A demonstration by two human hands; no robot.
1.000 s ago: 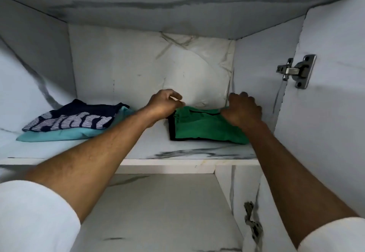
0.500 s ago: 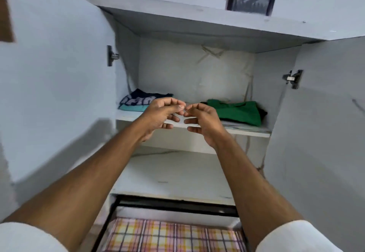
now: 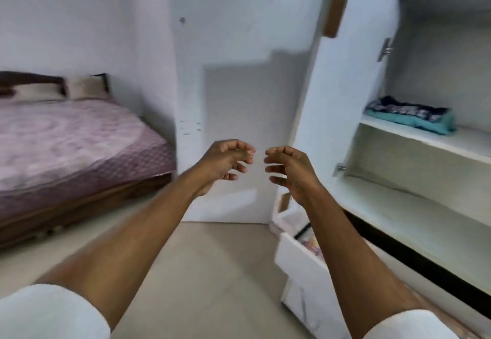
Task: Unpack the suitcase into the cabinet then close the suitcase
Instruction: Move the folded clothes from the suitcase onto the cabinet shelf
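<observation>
My left hand (image 3: 225, 162) and my right hand (image 3: 288, 170) hover side by side in mid-air in front of me, fingers loosely curled, holding nothing. The white cabinet (image 3: 425, 206) stands open at the right. On its upper shelf lies a folded pile: a navy striped garment (image 3: 406, 110) on a teal one (image 3: 425, 124). Both hands are well left of and below that shelf. The suitcase is out of view, and so is the green garment.
The cabinet's left door (image 3: 337, 115) stands open with a wooden handle (image 3: 334, 10). A lower white door (image 3: 305, 280) also hangs open near my right forearm. A bed (image 3: 66, 147) with a purple cover fills the left. Beige floor (image 3: 207, 272) lies between.
My hands let go of the green garment on the shelf and drew back out of the cabinet. My view swung left, away from the shelf, toward the room and bed.
</observation>
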